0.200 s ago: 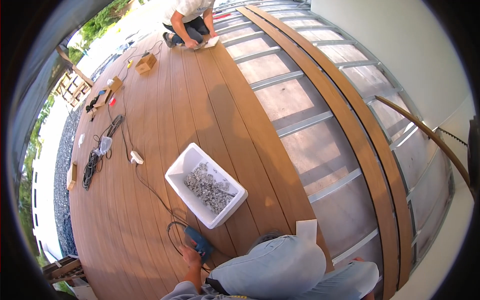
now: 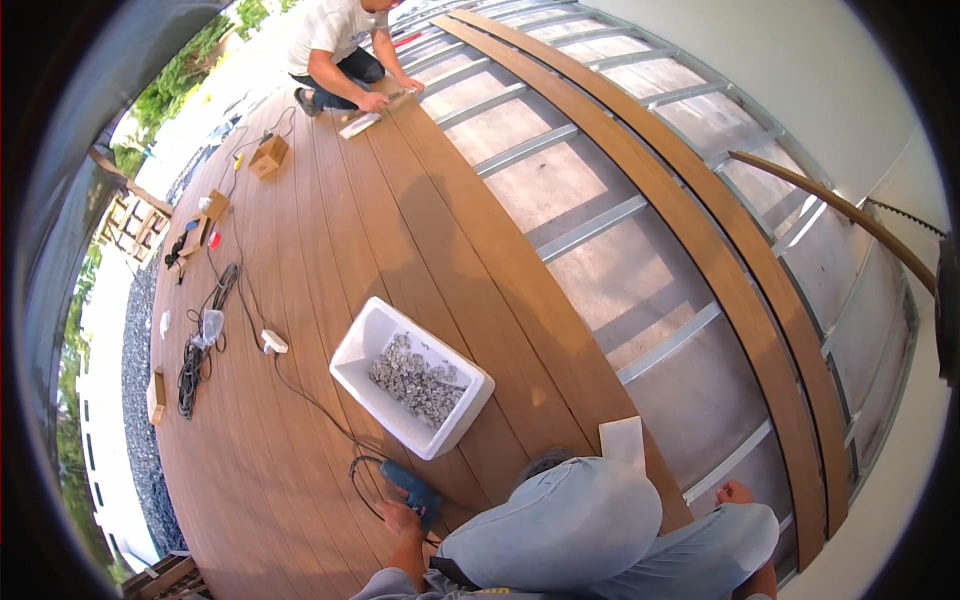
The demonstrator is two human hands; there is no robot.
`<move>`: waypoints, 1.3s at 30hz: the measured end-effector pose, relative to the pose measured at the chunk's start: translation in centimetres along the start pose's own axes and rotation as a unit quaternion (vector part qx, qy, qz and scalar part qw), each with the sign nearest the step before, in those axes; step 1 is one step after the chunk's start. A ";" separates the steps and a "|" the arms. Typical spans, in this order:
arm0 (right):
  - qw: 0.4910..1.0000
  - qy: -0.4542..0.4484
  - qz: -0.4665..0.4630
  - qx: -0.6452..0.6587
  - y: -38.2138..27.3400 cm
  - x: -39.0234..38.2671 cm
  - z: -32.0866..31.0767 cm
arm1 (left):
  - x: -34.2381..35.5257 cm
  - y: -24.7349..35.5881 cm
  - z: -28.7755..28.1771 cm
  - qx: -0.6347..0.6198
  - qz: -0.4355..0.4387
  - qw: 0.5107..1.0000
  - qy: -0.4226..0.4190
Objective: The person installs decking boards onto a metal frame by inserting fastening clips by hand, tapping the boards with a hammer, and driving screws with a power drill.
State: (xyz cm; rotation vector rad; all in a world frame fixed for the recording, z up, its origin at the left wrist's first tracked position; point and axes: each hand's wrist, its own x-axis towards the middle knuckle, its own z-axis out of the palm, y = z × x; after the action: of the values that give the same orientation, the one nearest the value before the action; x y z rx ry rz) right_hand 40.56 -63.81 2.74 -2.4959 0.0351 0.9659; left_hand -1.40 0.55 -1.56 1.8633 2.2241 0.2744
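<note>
My left hand is wrapped round a blue corded power tool, which rests low over the brown deck boards beside my knee. My right hand shows past my other knee, above the metal framing at the edge of the decking. Its fingers are curled in, and what they hold, if anything, is hidden. A white foam box stands in front of me, with many small metal clips in it. Next to my knee lies a flat white piece.
A co-worker kneels at the far end, hands at the board edge. Two loose planks lie across the metal joists on the right. Coiled cable, a white socket block and cardboard boxes are on the left.
My right hand has come further into view beside my knee. The co-worker's hands have shifted, and a white piece now lies to the left of them. My left hand keeps its hold.
</note>
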 end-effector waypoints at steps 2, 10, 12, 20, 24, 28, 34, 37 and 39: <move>0.999 -0.004 0.032 0.038 -0.8 -1.6 0.4 | 0.3 -0.4 0.6 0.007 -0.008 1.000 -0.002; 0.996 -0.017 0.069 0.057 -3.5 -8.0 3.3 | 3.8 -3.1 3.1 0.073 0.054 0.995 0.049; 0.995 -0.015 0.073 0.072 -2.6 -10.2 4.6 | 4.0 -1.2 4.4 0.107 0.092 0.983 0.119; 0.979 -0.024 0.131 0.155 0.6 -18.1 10.0 | -1.6 14.4 10.4 0.072 0.334 0.937 0.071; 0.963 -0.027 0.166 0.210 1.4 -21.1 12.9 | -6.3 21.7 12.6 0.069 0.439 0.896 -0.004; 0.947 -0.036 0.192 0.254 1.6 -23.1 15.6 | -9.5 26.6 14.2 0.092 0.489 0.864 -0.074; 0.932 -0.052 0.216 0.287 1.2 -24.3 17.8 | -10.3 28.8 15.0 0.127 0.505 0.844 -0.129; 0.930 -0.060 0.215 0.291 1.1 -24.5 17.9 | -9.8 29.0 14.6 0.137 0.499 0.843 -0.147; 0.931 -0.063 0.217 0.288 1.5 -24.3 17.8 | -9.9 28.8 14.8 0.140 0.494 0.843 -0.159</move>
State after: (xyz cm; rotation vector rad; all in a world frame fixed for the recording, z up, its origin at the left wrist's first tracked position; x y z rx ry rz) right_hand 10.69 -60.89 6.25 -1.9045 0.7465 1.0890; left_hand 31.69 -4.14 -6.92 2.8130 0.9591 -0.2154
